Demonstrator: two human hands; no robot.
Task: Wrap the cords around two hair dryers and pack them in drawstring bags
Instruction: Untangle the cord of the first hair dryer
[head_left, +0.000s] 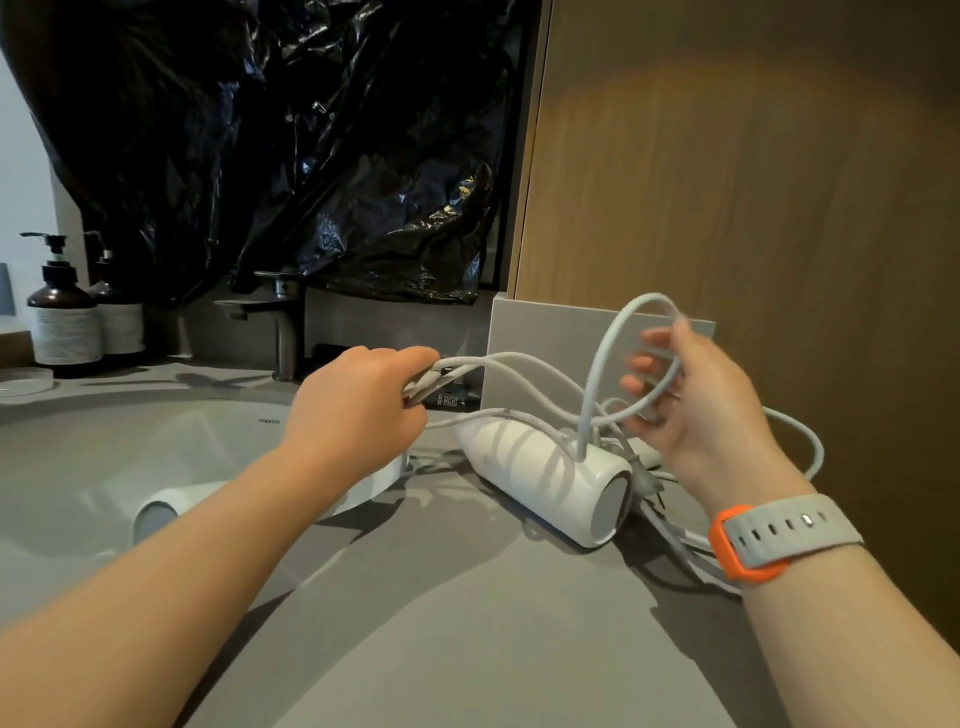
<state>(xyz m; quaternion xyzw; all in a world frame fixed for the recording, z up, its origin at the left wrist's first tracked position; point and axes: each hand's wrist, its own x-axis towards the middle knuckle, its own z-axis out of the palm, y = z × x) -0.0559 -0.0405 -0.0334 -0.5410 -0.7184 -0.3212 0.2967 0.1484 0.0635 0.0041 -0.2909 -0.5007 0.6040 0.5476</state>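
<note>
A grey table (467, 623) ran across the lower view, with a white sink (104, 441) set into its left part and a wooden panel (753, 182) rising at the right. Crumpled black plastic sheeting (285, 145) hung over the wall behind a dark faucet (283, 322). Two brown pump bottles (65, 312) stood at the far left.

One white hair dryer (545, 467) lay on its side on the table, just right of the sink, its round end facing the camera. A second hair dryer (171, 506) lay at the sink's edge, mostly hidden under the left forearm. Pale grey cords (524, 364) looped loosely above and behind the first dryer, not wound on it.

The left hand (358, 410) had its grip clamped on a bunch of cord strands. The right hand (696, 400), blurred, had its fingers (636, 384) spread apart with a cord loop draped across them. A grey watch with an orange case (769, 530) sat on the right wrist.
</note>
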